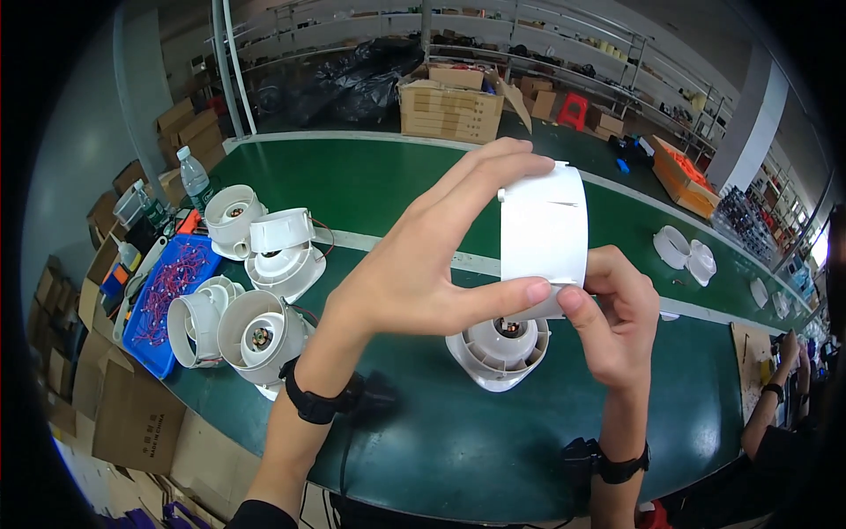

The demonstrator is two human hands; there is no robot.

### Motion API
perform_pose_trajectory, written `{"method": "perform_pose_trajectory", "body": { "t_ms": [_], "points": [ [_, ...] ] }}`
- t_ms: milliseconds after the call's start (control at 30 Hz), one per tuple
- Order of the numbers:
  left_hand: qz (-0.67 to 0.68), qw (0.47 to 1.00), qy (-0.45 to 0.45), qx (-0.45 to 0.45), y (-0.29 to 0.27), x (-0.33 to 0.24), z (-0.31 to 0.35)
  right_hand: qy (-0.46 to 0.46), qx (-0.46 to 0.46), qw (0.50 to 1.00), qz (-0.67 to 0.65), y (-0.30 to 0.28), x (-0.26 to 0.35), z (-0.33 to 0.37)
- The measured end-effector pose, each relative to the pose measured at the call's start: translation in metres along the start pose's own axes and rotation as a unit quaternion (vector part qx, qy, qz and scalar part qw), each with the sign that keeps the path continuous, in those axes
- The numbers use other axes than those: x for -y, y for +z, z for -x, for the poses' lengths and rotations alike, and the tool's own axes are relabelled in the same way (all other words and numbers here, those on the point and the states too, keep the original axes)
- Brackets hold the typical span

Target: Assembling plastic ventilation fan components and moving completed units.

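Between my two hands a white plastic ring (544, 229), a short wide cylinder, is held up on its side above the green table. My left hand (432, 238) spans it, fingertips on the upper rim and thumb at the lower edge. Lower down, my right hand (612, 309) pinches the bottom edge of the ring with its thumb, the other fingers curled behind. Beneath the ring a white fan housing (498, 354) with radial vanes sits on the table, partly covered by the ring and my left thumb.
Several white fan housings (262, 335) stand at the left, beside a blue tray (159, 357) of thin red wires. A water bottle (196, 181) is behind them. More white parts (687, 253) lie on the far strip at right. A co-worker's hand (787, 348) shows at the right edge.
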State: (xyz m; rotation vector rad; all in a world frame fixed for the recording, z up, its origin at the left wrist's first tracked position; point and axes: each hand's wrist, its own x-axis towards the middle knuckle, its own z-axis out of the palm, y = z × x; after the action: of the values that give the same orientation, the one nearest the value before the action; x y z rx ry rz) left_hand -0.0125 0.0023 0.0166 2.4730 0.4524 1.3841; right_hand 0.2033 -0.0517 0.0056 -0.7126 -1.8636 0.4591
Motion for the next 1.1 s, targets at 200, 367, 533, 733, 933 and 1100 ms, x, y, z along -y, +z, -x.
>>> {"method": "perform_pose_trajectory", "body": {
  "t_ms": [200, 367, 533, 733, 933, 1100],
  "points": [
    [0.096, 0.990, -0.057, -0.087, 0.004, 0.010, 0.004, -0.052, 0.006, 0.998, 0.024, 0.006, -0.013, -0.005],
    [0.174, 0.974, -0.068, -0.129, 0.004, 0.003, 0.002, -0.104, 0.013, 0.993, 0.053, 0.002, -0.014, -0.005],
    [0.320, 0.922, -0.173, -0.134, -0.002, -0.007, -0.002, -0.167, 0.061, 0.981, 0.082, 0.004, -0.017, -0.010],
    [0.274, 0.951, -0.113, -0.087, -0.013, -0.001, 0.003, -0.167, 0.122, 0.973, 0.108, 0.006, -0.017, -0.009],
    [0.206, 0.970, -0.054, -0.121, -0.005, 0.001, 0.004, -0.086, 0.093, 0.992, 0.020, 0.016, -0.013, -0.001],
    [0.173, 0.971, -0.023, -0.163, 0.004, 0.002, 0.002, 0.056, 0.073, 0.989, -0.112, 0.016, -0.007, 0.002]
  ]
}}
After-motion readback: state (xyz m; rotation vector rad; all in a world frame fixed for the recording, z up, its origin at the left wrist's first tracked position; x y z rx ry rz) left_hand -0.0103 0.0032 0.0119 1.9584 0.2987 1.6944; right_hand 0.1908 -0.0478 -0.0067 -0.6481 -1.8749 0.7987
